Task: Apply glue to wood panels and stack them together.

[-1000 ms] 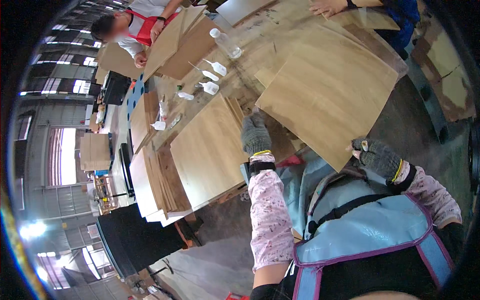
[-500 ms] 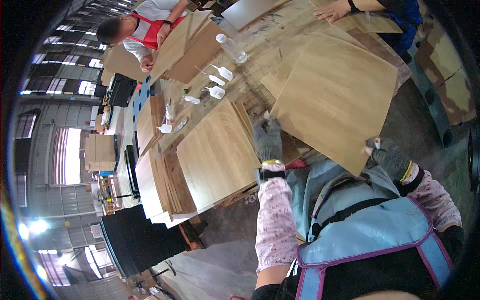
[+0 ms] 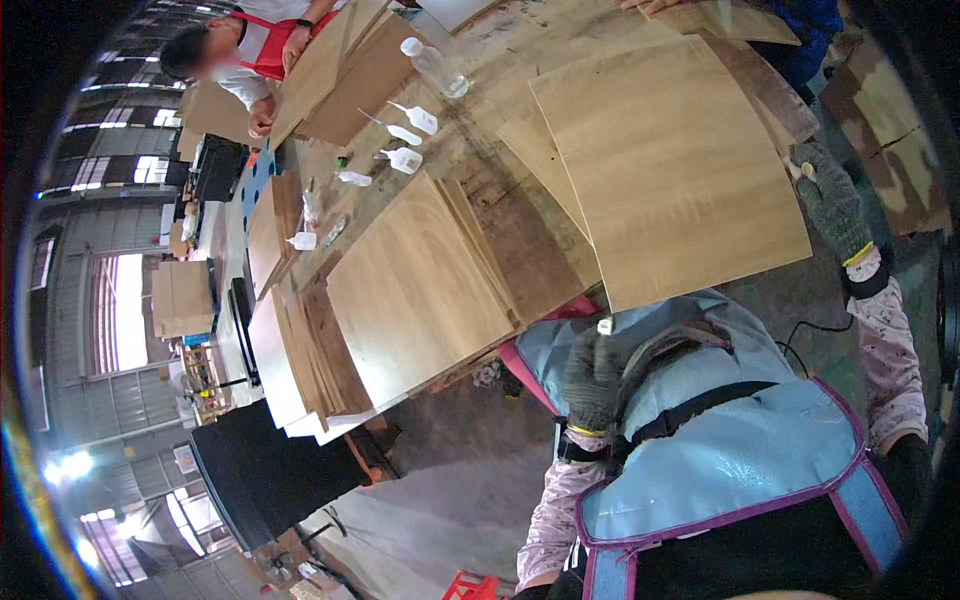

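Observation:
A square, light wood-grain panel (image 3: 680, 170) lies in front of me, overlapping other boards, its near edge jutting past the worktable. My left hand (image 3: 593, 380), in a grey knit glove with bare fingertips, is just below the panel's near left corner. Its fingers stretch toward that corner; whether they touch it is hard to tell. Beside the right edge is my right hand (image 3: 835, 205), gloved the same way, its fingers extended with the tips close to the edge. A stack of similar panels (image 3: 420, 270) stands to the left.
Several small white squeeze bottles (image 3: 403, 160) and a clear bottle (image 3: 435, 68) stand or lie on the worktable (image 3: 500, 95). Across it, a person in a red apron (image 3: 265, 45) handles boards. Another person's hand (image 3: 650, 5) shows at the top. A black bin (image 3: 275, 470) sits lower left.
The panel has turned so its near edge faces me more squarely. My left hand has moved from its left corner down toward my apron; my right hand has moved up along the right side.

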A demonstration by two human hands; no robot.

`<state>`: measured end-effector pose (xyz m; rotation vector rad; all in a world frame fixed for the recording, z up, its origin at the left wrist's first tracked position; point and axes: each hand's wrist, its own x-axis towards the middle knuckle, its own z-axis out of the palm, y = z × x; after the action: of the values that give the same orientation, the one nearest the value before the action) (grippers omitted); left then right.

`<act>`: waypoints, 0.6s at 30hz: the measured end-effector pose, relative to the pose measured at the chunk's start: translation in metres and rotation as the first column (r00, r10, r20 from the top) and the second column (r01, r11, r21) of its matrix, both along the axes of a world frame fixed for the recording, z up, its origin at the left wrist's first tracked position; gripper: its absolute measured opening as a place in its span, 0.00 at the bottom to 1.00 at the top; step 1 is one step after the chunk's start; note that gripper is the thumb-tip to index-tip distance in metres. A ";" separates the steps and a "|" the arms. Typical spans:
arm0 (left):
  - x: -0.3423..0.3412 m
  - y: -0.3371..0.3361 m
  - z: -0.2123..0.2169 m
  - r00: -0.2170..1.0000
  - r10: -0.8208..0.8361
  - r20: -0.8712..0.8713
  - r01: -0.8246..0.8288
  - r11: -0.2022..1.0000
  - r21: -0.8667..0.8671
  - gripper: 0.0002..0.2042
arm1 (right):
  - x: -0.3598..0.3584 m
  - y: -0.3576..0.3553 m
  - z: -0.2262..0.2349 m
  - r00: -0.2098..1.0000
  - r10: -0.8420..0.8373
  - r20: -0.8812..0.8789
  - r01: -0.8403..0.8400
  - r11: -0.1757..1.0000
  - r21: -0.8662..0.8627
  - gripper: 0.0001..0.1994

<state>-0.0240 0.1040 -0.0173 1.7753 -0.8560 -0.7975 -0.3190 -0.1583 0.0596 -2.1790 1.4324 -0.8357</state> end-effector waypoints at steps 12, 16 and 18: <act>0.044 -0.048 0.018 0.961 -0.157 -0.229 0.128 0.982 -0.137 0.09 | 0.087 0.103 0.007 0.813 0.574 -0.103 -0.556 0.816 0.157 0.10; 0.062 -0.084 -0.002 0.905 -0.219 0.365 0.214 0.975 0.053 0.12 | 0.096 0.110 0.010 0.753 0.648 -0.116 -0.620 0.757 0.207 0.11; 0.070 -0.106 -0.009 0.947 -0.098 0.306 0.072 0.993 0.096 0.13 | 0.093 0.115 0.007 0.735 0.663 -0.139 -0.625 0.743 0.239 0.11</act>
<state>0.0460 -0.0020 -0.0262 1.9821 -1.1257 -0.6238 -0.2255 -0.0435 0.0662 -2.4263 0.6693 -0.2071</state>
